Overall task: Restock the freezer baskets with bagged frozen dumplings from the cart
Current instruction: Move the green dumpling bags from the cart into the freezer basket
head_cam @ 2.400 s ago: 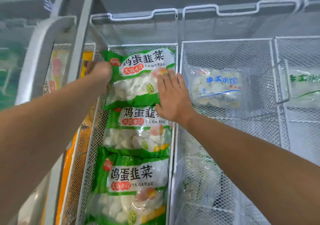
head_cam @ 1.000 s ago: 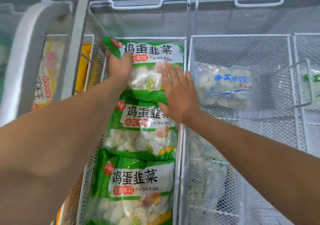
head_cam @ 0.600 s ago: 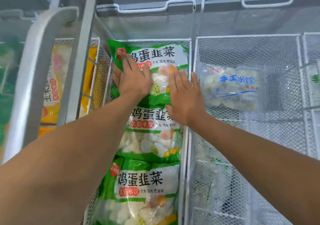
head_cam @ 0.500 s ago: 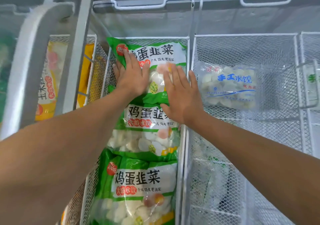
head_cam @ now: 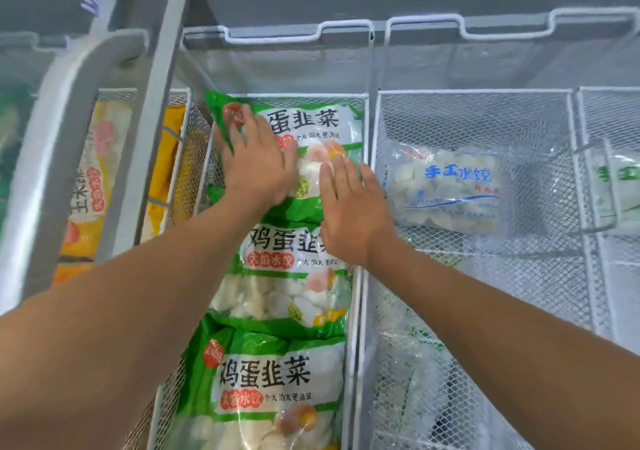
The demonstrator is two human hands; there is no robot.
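Left hand (head_cam: 258, 169): laid flat, fingers straight and spread, palm down on the left half of the far green dumpling bag (head_cam: 311, 127); nothing grasped. Right hand (head_cam: 353, 212): likewise flat and released, fingers extended, resting across the lower right corner of the same bag and overlapping the top right edge of the middle green dumpling bag (head_cam: 287, 276). Far bag position: rear end of the centre wire basket (head_cam: 356, 311), lying label-up, upper left corner tilted slightly up against the basket's left mesh wall. Middle bag: directly nearer the camera, its top edge tucked under the far bag's bottom edge. Near green dumpling bag (head_cam: 266, 380): closest to the camera, overlapping the lower edge of the middle bag, lower part cut off by the frame. All three bags: same green-and-white print, clear window showing white dumplings, aligned in one row along the basket's length. Right-hand wire basket (head_cam: 571, 241): separated from the centre basket by a shared white rim; clear bag with blue lettering (head_cam: 450, 186) lying toward its rear, apart from the right hand. Further bag with green lettering (head_cam: 620, 186): far right compartment, only partly visible. Left compartment: yellow bags (head_cam: 90, 179) seen behind the grey freezer frame (head_cam: 138, 137).
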